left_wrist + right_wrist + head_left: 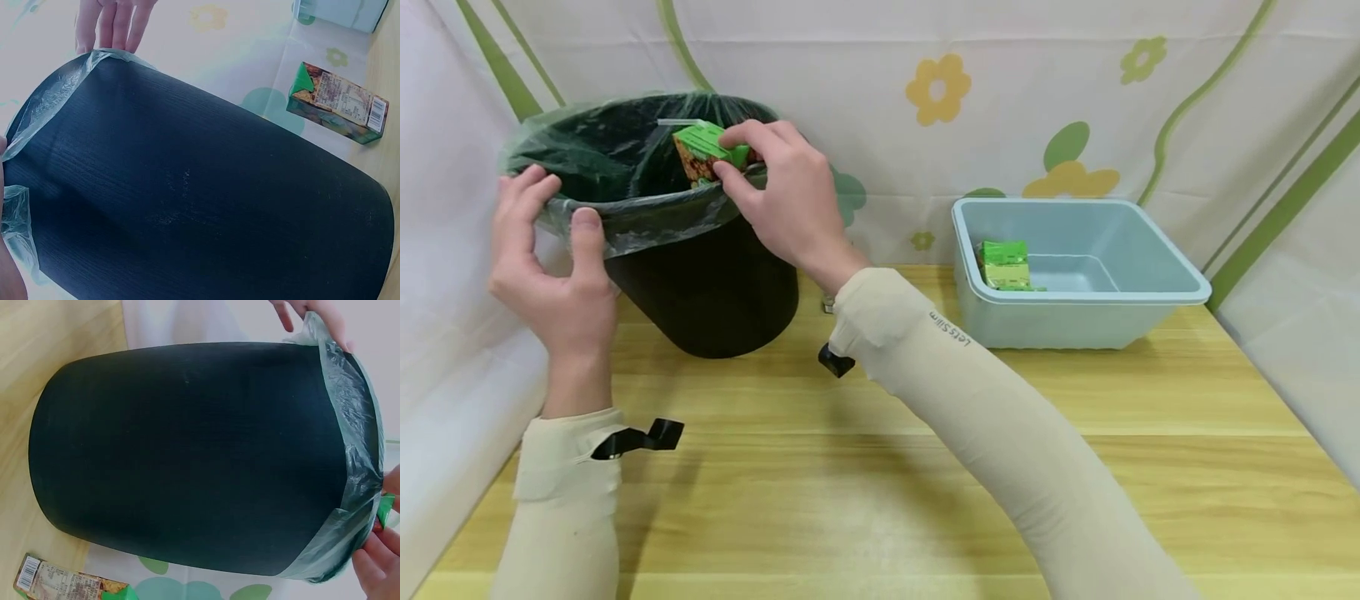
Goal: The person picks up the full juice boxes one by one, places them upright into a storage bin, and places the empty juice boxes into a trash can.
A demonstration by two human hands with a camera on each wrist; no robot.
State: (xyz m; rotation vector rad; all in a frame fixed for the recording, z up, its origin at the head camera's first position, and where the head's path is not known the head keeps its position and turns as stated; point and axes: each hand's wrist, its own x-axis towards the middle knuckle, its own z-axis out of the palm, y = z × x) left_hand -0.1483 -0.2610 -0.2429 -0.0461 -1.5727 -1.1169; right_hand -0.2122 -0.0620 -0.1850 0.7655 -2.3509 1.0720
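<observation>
My left hand (556, 279) grips the near left rim of a black trash bin (700, 287), its thumb outside and fingers over the edge. A thin translucent green bag (662, 218) lines the bin and folds over its rim. At the right side of the mouth, my right hand (793, 196) pinches a green and brown drink carton (700, 146) between thumb and fingers. A pale straw (681, 122) shows by the carton's top. The carton is just inside the opening; in the right wrist view only a green corner (385, 509) shows between the fingers.
A pale blue plastic basin (1082, 321) stands at the right with green packaging (1006, 265) inside. Beside the bin another drink carton (340, 103) stands on the wooden table (850, 500), mostly behind my right arm in the head view. A flower-print curtain (865, 75) hangs behind.
</observation>
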